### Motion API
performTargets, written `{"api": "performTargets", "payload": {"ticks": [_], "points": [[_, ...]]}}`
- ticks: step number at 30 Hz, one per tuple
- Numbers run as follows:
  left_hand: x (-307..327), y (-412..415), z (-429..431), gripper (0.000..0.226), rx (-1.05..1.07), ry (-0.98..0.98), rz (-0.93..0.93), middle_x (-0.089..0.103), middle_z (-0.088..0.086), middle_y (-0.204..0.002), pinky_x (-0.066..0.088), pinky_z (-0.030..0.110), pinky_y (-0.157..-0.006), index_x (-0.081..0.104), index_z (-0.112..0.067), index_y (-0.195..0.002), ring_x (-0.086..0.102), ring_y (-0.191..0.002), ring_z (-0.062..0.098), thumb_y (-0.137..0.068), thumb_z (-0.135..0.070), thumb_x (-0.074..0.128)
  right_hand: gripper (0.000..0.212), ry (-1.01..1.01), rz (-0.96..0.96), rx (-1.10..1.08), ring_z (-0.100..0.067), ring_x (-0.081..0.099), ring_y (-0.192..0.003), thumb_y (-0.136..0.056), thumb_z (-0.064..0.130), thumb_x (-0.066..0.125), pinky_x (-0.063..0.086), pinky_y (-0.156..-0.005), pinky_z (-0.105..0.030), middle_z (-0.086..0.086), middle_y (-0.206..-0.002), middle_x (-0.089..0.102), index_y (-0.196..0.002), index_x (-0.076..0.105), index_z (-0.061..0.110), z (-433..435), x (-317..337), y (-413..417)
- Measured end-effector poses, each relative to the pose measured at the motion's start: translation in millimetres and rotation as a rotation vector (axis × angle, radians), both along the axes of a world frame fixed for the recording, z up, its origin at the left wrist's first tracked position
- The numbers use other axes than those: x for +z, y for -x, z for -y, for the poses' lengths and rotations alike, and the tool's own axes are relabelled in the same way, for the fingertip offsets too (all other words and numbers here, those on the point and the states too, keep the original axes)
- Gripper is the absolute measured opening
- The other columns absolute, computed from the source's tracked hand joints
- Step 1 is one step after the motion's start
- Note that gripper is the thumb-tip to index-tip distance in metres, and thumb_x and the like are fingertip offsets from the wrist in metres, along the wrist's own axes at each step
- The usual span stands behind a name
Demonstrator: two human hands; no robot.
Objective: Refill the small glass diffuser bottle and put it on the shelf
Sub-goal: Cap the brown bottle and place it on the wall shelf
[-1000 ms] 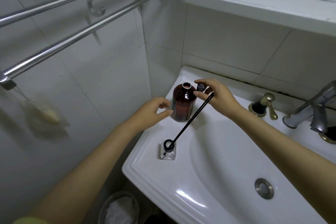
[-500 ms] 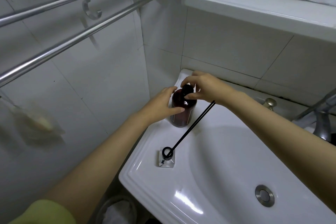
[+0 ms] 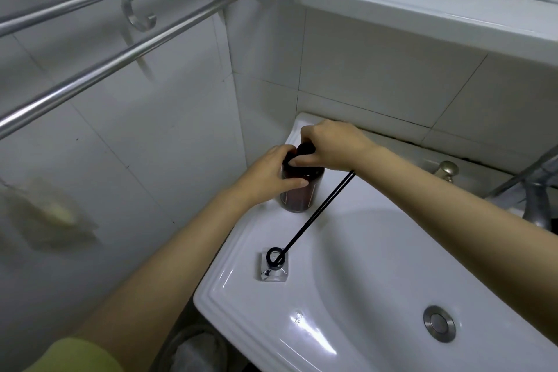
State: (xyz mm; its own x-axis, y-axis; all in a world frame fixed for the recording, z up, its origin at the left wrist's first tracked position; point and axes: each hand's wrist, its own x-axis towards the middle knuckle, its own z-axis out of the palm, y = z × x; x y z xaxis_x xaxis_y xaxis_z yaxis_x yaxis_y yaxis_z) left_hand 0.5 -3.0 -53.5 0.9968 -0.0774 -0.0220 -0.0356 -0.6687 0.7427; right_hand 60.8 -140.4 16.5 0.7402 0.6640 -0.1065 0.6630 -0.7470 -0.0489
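Two hands meet at the brown bottle, which stands upright on the back left corner of the sink. The left hand wraps the bottle's shoulder, its fingers curled against the glass. The right hand comes over the top, thumb and fingers closed around the black cap at the bottle's mouth. The small glass diffuser bottle sits on the sink's left rim, nearer the front than the brown bottle and well apart from it, touched by neither hand. Black reeds lean out of its ringed neck and slant up toward the right wrist. The drain lies in the sink's basin, and a tap stands at its right edge. A window ledge runs along the wall above the sink.
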Motion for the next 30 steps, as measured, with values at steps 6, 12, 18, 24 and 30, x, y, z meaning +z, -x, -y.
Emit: {"api": "performTargets", "payload": {"ticks": [6,12,18,24,30], "points": [[-1.0,0.3,-1.0,0.063,0.008,0.028,-0.008,0.048,0.006,-0.133,0.036,0.024,-0.093,0.04,-0.015,-0.131,0.049,-0.116,0.019,-0.077,-0.026,0.07,0.057,0.031,-0.09,-0.005,-0.029,0.057,-0.107,-0.089,0.057,0.039,0.039,-0.076,-0.034,-0.005,-0.127,0.055,-0.129,0.043,0.018,6.5,-1.8,3.6],[-1.2,0.2,-0.5,0.062,0.002,0.018,-0.006,0.048,0.005,-0.132,0.036,0.024,-0.091,0.041,-0.015,-0.13,0.048,-0.116,0.018,-0.076,-0.027,0.071,0.046,0.103,0.061,0.017,-0.03,0.056,-0.085,-0.089,0.055,0.04,0.03,-0.057,-0.03,-0.007,-0.096,0.06,-0.1,0.05,0.011,4.1,-1.1,4.5],[-2.0,1.3,-1.8,0.057,0.006,0.056,-0.013,0.049,0.001,-0.132,0.038,0.026,-0.097,0.045,-0.017,-0.127,0.049,-0.117,0.018,-0.077,-0.027,0.07,0.063,0.147,0.057,-0.053,-0.029,0.054,-0.083,-0.087,0.066,0.024,0.034,-0.061,-0.032,-0.005,-0.089,0.059,-0.098,0.047,0.009,3.0,-0.8,4.6],[-1.5,1.7,-1.0,0.064,0.001,0.028,-0.01,0.046,0.004,-0.135,0.039,0.027,-0.097,0.04,-0.016,-0.132,0.048,-0.119,0.019,-0.077,-0.028,0.07,0.044,0.048,-0.012,0.046,-0.028,0.058,-0.102,-0.092,0.046,0.041,0.036,-0.069,-0.032,-0.006,-0.119,0.058,-0.121,0.048,0.014,7.3,-1.1,5.1],[-0.3,2.2,-1.5,0.063,0.002,0.024,-0.019,0.047,0.004,-0.134,0.04,0.032,-0.1,0.04,-0.016,-0.132,0.049,-0.118,0.019,-0.077,-0.029,0.069,0.054,0.19,-0.045,-0.087,-0.026,0.047,-0.076,-0.089,0.063,0.028,0.026,-0.05,-0.03,-0.002,-0.072,0.049,-0.067,0.04,0.015,5.6,-1.9,4.3]]}}
